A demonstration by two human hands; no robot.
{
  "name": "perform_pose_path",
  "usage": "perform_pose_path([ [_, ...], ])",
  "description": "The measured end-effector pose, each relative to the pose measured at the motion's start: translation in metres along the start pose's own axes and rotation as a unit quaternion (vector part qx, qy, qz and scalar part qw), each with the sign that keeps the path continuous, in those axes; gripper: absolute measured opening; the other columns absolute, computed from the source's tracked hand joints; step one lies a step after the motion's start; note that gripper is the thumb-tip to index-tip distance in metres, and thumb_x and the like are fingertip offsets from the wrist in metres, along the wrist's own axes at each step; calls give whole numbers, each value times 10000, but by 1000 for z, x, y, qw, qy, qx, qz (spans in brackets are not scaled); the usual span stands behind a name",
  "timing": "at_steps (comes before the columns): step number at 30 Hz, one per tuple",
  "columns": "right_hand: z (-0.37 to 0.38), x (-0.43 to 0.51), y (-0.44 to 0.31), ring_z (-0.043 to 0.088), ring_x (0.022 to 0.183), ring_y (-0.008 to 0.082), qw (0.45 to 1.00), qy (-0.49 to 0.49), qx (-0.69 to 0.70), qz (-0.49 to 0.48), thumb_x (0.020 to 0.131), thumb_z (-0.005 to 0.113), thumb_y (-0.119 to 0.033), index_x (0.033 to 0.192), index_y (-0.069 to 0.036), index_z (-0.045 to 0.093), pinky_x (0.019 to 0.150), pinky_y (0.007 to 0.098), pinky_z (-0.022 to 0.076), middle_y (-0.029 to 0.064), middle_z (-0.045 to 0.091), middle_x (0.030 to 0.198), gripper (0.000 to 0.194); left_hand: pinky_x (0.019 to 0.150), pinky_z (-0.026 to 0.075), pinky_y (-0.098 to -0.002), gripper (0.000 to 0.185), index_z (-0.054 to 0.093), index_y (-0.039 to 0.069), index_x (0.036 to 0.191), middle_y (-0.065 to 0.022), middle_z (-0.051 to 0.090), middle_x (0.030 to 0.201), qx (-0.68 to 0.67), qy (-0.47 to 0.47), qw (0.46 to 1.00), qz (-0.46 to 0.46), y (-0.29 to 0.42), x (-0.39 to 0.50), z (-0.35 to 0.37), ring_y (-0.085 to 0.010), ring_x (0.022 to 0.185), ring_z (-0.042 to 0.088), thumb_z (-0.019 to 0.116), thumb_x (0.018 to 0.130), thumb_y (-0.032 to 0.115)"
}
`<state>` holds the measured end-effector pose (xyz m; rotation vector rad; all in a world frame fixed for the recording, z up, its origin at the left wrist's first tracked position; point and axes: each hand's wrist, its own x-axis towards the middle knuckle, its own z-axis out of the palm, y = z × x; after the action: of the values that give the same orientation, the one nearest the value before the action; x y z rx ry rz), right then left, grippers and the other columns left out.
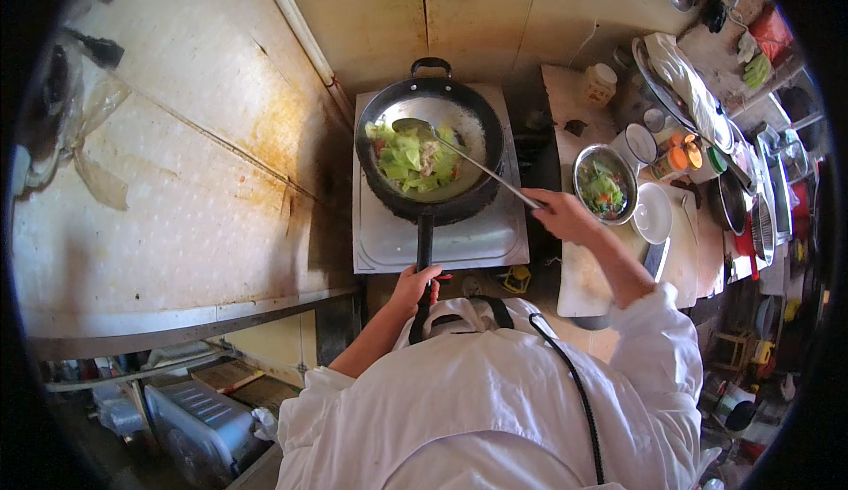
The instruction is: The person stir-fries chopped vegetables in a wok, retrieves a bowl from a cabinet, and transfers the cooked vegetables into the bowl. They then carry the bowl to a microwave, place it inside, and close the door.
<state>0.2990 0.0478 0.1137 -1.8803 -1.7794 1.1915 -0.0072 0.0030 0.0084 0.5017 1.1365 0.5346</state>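
Observation:
A black wok (487, 189) stands on a metal-topped stove (384, 251), its long handle (425, 238) pointing towards me. My left hand (417, 285) is closed around the end of that handle. Chopped green leaves (404, 159), with some pale and red bits, lie in the wok. My right hand (563, 215) holds the long metal handle of a ladle (414, 124), whose bowl rests over the food at the wok's upper left. A metal bowl (575, 185) of green and red vegetables is just above my right hand, beside a white bowl (652, 213).
To the right, a worktop (583, 291) carries a knife (657, 258), a white enamel mug (637, 146), orange-lidded jars (672, 161) and a glass jar (599, 85). A stained wall panel (199, 139) rises at the left. Below it sits a plastic crate (199, 417).

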Motion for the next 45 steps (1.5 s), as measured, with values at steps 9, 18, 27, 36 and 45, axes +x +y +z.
perform_pose_path([
  [9, 31, 60, -20, 569, 983, 349, 998, 54, -21, 24, 830, 531, -114, 1238, -111, 485, 819, 371, 458, 194, 584, 1089, 411, 381, 377, -284, 240, 543, 5, 801, -53, 508, 552, 8, 16, 1000, -10, -1, 1, 4, -142, 418, 467, 613, 796, 235],
  [18, -38, -39, -40, 592, 827, 309, 921, 8, -387, -47, 794, 466, -71, 1266, -269, 465, 716, 404, 479, 137, 558, 927, 511, 389, 380, -289, 250, 538, 8, 780, -51, 510, 550, -23, -15, 999, -27, -6, 5, -2, -143, 432, 479, 625, 801, 241],
  [27, -69, -112, -52, 604, 794, 315, 987, -64, -131, 67, 781, 550, -57, 1201, -184, 535, 711, 366, 480, 158, 632, 881, 439, 396, 384, -286, 229, 546, 20, 782, -55, 517, 556, -31, -31, 999, -26, -10, 11, -5, -150, 426, 480, 623, 802, 234],
  [36, -54, -71, -47, 602, 820, 346, 968, 46, -247, -18, 787, 537, -131, 1146, -200, 574, 706, 425, 476, 173, 624, 884, 368, 379, 364, -287, 225, 568, 5, 778, -60, 519, 538, -17, -24, 999, -31, -4, 5, -4, -155, 416, 483, 616, 802, 223],
  [45, -39, -44, -21, 604, 854, 341, 958, 102, -262, 57, 778, 544, -103, 1126, -168, 586, 763, 388, 472, 180, 626, 928, 357, 397, 383, -295, 234, 569, 2, 769, -67, 517, 534, -27, -23, 999, -34, -4, 5, -2, -159, 422, 482, 600, 813, 230],
])
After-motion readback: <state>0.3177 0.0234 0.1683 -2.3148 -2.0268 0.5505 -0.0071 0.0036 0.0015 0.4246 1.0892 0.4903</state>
